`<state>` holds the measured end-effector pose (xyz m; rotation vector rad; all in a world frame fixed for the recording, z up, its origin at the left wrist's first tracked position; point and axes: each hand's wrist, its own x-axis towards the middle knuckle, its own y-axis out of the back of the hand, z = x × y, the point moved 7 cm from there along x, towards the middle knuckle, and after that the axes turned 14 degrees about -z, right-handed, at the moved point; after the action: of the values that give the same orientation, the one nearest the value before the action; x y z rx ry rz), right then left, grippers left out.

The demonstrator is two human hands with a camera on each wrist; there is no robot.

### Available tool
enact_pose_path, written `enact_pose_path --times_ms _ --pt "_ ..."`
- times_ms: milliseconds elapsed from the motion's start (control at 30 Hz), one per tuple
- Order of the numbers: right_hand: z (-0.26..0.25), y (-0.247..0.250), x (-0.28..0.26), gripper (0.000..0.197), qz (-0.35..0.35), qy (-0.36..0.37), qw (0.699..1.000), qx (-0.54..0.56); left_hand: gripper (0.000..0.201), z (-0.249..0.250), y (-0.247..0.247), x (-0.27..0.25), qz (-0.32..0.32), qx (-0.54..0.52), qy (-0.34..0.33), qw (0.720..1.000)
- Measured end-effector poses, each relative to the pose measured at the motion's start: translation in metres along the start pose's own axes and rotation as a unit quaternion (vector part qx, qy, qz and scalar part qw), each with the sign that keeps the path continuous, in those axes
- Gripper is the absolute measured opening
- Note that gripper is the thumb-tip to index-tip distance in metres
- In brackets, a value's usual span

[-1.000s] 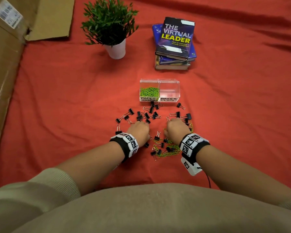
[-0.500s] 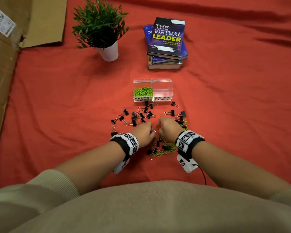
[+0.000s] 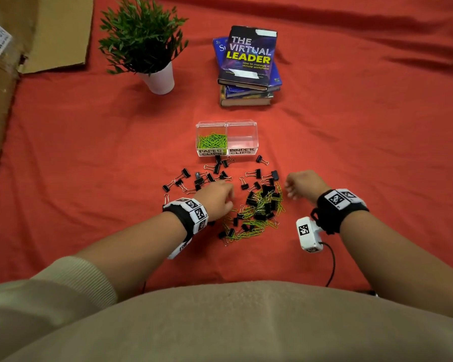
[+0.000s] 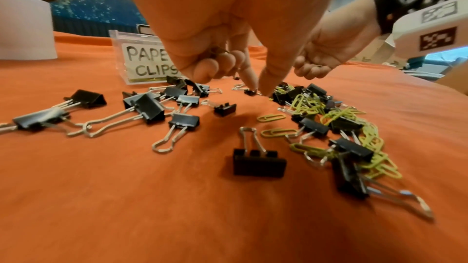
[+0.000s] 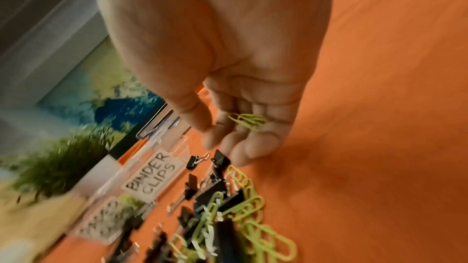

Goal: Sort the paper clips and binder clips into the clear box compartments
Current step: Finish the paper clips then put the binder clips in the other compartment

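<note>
The clear box (image 3: 251, 126) stands on the red cloth. Its left compartment, labelled PAPER CLIPS (image 3: 211, 141), holds green paper clips. The right compartment, labelled BINDER CLIPS (image 3: 242, 151), looks empty. A mixed pile of green paper clips and black binder clips (image 3: 259, 210) lies in front of it. More binder clips (image 3: 202, 178) are scattered to the left. My left hand (image 3: 229, 202) is at the pile's left edge. Its thumb and index tips (image 4: 255, 89) touch a small binder clip (image 4: 250, 92), and wire shows inside its curled fingers. My right hand (image 3: 289, 190) hovers right of the pile with green paper clips (image 5: 248, 120) cupped in its curled fingers.
A potted plant (image 3: 147, 48) in a white pot and a stack of books (image 3: 249, 66) stand behind the box. Cardboard (image 3: 0, 87) lies along the left edge. Bare red cloth (image 3: 377, 152) stretches to the right.
My right hand has lifted off the pile and swung out to the right, carrying paper clips. My left hand has stayed at the pile's left edge.
</note>
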<state>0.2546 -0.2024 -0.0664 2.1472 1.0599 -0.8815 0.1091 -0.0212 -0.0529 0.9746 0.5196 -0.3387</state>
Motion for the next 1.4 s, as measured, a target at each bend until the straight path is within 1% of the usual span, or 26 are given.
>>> enact_pose_path --times_ms 33,67,100,133,167,233,300,400,467,567,600,667,733,833,900,933,1000,1100,1167,1233,1267,1333,1400 --pt "0.002 0.004 0.003 0.027 0.02 -0.015 0.995 -0.093 0.015 0.004 -0.005 0.0 -0.021 0.02 -0.01 1.0" --pt "0.003 0.006 0.004 0.026 0.041 -0.027 0.981 -0.187 0.018 0.007 -0.011 0.0 -0.038 0.043 -0.014 0.998" --pt "0.001 0.005 0.003 0.023 0.056 -0.029 0.964 -0.259 0.02 0.009 -0.016 0.001 -0.051 0.064 -0.011 0.997" --pt "-0.002 0.0 0.002 0.021 0.065 -0.021 0.951 -0.303 0.021 0.009 -0.02 0.001 -0.056 0.077 -0.004 0.995" --pt "-0.004 -0.005 0.003 0.021 0.066 -0.011 0.944 -0.324 0.021 0.009 -0.022 0.001 -0.055 0.083 0.002 0.995" --pt "-0.006 -0.016 0.007 0.027 0.065 -0.002 0.939 -0.339 0.018 0.008 -0.025 0.0 -0.047 0.086 0.011 0.995" --pt "-0.008 -0.022 0.011 0.029 0.071 -0.005 0.938 -0.339 0.016 0.007 -0.026 -0.001 -0.04 0.089 0.02 0.995" --pt "-0.008 -0.03 0.017 0.039 0.062 -0.015 0.942 -0.328 0.016 0.006 -0.03 -0.001 -0.043 0.087 0.026 0.995" --pt "-0.008 -0.032 0.017 0.04 0.057 -0.023 0.948 -0.312 0.016 0.006 -0.032 -0.002 -0.039 0.084 0.022 0.995" --pt "-0.007 -0.037 0.017 0.035 0.035 -0.035 0.946 -0.322 0.017 0.006 -0.031 -0.002 -0.024 0.063 0.02 0.997" --pt "-0.007 -0.038 0.016 0.034 0.038 -0.031 0.946 -0.32 0.018 0.006 -0.03 -0.003 -0.019 0.053 0.024 0.998" --pt "-0.007 -0.039 0.015 0.029 0.047 -0.009 0.947 -0.317 0.02 0.006 -0.029 -0.004 -0.015 0.05 0.028 0.998" --pt "-0.008 -0.04 0.011 0.016 0.052 0.017 0.947 -0.318 0.019 0.006 -0.03 -0.003 -0.023 0.064 0.03 0.997" --pt "-0.013 -0.036 0.003 0.013 0.07 0.059 0.946 -0.309 0.019 0.005 -0.033 -0.004 -0.03 0.079 0.037 0.996" --pt "-0.017 -0.042 -0.002 0.007 0.031 0.092 0.945 -0.311 0.019 0.003 -0.034 -0.004 -0.033 0.073 0.044 0.996" --pt "-0.02 -0.049 -0.005 0.007 0.002 0.11 0.939 -0.327 0.019 0.003 -0.034 -0.005 -0.035 0.065 0.049 0.996" --pt "-0.022 -0.059 -0.008 0.012 -0.033 0.136 0.913 -0.383 0.017 0.002 -0.031 -0.006 -0.032 0.03 0.053 0.998" --pt "-0.022 -0.066 -0.008 0.015 -0.04 0.142 0.884 -0.444 0.006 0.0 -0.018 -0.011 -0.004 -0.078 0.057 0.995" --pt "-0.023 -0.069 -0.008 0.013 -0.043 0.147 0.872 -0.465 0.008 -0.007 -0.008 -0.013 0.028 -0.146 0.067 0.987" --pt "-0.024 -0.072 -0.008 0.009 -0.039 0.162 0.859 -0.483 0.005 -0.013 0.001 -0.014 0.047 -0.203 0.074 0.975" --pt "-0.025 -0.072 -0.009 0.008 -0.037 0.171 0.855 -0.488 0.003 -0.016 0.002 -0.014 0.047 -0.235 0.079 0.968" --pt "-0.026 -0.071 -0.008 0.009 -0.034 0.184 0.856 -0.482 0.008 -0.02 0.004 -0.016 0.04 -0.286 0.092 0.953" --pt "-0.029 -0.068 -0.007 0.009 -0.028 0.19 0.861 -0.47 0.016 -0.021 0.003 -0.016 0.023 -0.291 0.1 0.951"
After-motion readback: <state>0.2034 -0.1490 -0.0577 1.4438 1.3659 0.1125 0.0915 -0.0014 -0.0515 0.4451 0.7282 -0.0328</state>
